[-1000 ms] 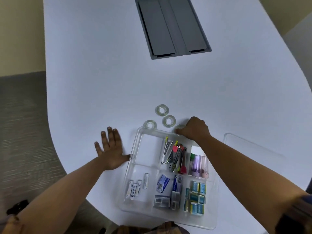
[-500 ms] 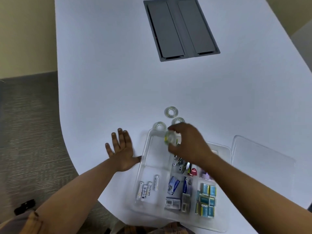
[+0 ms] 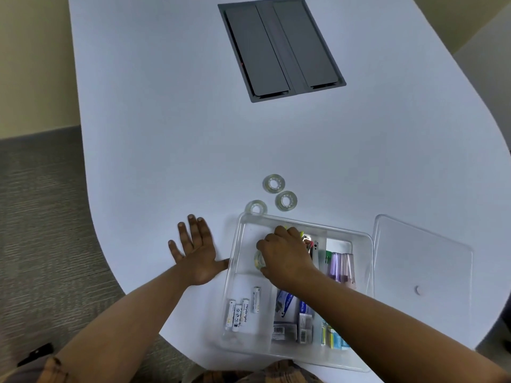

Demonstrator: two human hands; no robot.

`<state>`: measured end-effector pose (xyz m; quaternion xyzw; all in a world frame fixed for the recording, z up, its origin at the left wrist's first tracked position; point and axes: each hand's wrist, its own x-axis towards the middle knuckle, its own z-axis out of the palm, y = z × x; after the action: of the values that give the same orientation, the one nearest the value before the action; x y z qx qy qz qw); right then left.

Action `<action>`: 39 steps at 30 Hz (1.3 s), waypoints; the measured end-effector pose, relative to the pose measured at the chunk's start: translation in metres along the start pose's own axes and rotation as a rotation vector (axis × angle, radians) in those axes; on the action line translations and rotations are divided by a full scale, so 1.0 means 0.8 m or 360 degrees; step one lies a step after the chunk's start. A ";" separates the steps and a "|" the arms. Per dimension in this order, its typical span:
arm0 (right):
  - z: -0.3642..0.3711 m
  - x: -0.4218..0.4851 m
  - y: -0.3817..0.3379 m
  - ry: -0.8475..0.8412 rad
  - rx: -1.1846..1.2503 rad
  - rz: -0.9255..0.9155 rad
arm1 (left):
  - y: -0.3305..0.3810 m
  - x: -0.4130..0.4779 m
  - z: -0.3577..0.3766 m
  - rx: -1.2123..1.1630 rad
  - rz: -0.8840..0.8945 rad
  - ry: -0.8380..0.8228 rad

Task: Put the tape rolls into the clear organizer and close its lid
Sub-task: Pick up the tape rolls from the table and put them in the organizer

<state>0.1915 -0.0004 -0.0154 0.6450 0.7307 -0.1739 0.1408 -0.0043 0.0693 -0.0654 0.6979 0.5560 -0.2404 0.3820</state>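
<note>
The clear organizer [image 3: 235, 261] sits open at the table's near edge, with batteries, staple boxes, clips and other small items in its compartments. My right hand [image 3: 284, 255] reaches into its far-left compartment, fingers closed on a clear tape roll [image 3: 258, 260] held low inside it. Three more clear tape rolls lie on the table just beyond the organizer: one [image 3: 273, 184] farthest, one [image 3: 286, 200] to its right, one [image 3: 256, 208] touching the rim. My left hand [image 3: 195, 252] lies flat and spread on the table, thumb against the organizer's left wall. The clear lid [image 3: 423, 272] lies to the organizer's right.
A grey recessed cable hatch [image 3: 280, 47] is set in the white table [image 3: 166, 134] farther away. The table's curved edge runs close on the left, with grey carpet [image 3: 41, 230] below.
My right hand picked a tape roll off the table beyond the organizer, carried it back over the rim and lowered it into the far-left compartment. My left hand stayed flat beside the organizer.
</note>
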 end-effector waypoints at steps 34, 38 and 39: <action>-0.031 0.078 0.121 0.0253 0.0676 0.0806 | 0.000 0.000 -0.005 0.0034 0.0015 -0.0085; -0.041 0.048 0.106 0.0507 0.0850 0.0727 | 0.002 -0.001 -0.005 0.0026 0.0018 -0.0088; -0.041 0.037 0.099 0.0563 0.0900 0.0689 | 0.002 -0.001 -0.005 0.0027 0.0018 -0.0086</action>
<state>0.2669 0.0487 -0.0044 0.8175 0.5140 -0.2207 -0.1371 -0.0035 0.0721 -0.0621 0.6975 0.5397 -0.2616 0.3922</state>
